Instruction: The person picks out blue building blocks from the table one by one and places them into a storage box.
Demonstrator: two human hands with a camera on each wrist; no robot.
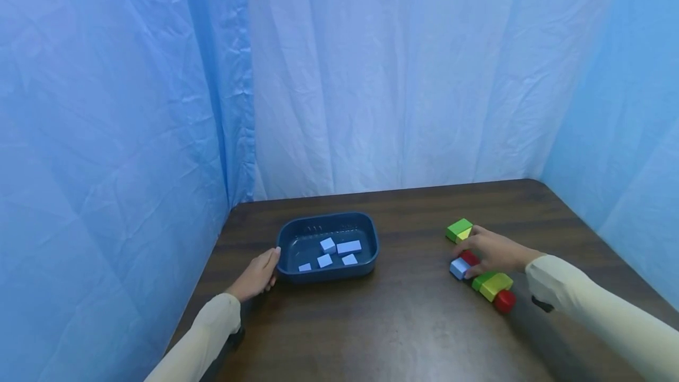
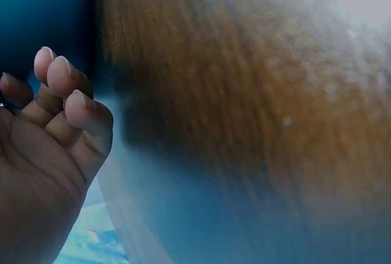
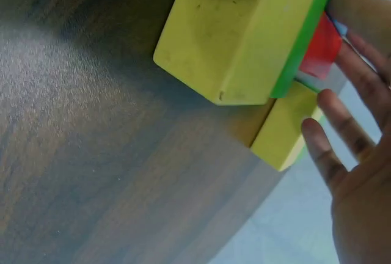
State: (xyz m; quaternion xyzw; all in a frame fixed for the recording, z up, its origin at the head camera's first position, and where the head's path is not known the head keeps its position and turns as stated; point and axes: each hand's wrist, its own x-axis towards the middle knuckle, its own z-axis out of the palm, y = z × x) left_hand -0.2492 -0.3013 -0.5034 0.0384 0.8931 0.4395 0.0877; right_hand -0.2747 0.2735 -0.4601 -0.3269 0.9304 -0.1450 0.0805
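My left hand (image 1: 256,276) holds the left end of a dark blue tray (image 1: 369,264), thumb on the rim and fingers curled at its outer side. Several light blue blocks, one of them a longer block (image 1: 349,247), lie in the tray. At the right, my right hand (image 1: 490,250) pinches a light blue block (image 1: 459,268) between thumb and index finger. Under the hand shows a red block (image 1: 469,257). Right by its other fingers in the right wrist view is a yellow block (image 3: 284,129).
A green block (image 1: 458,229) lies beyond my right hand. Nearer me are a larger yellow block (image 1: 495,286) with a green one against it, and a red round block (image 1: 504,301). Blue curtains (image 1: 403,75) enclose the brown wooden table (image 1: 371,335).
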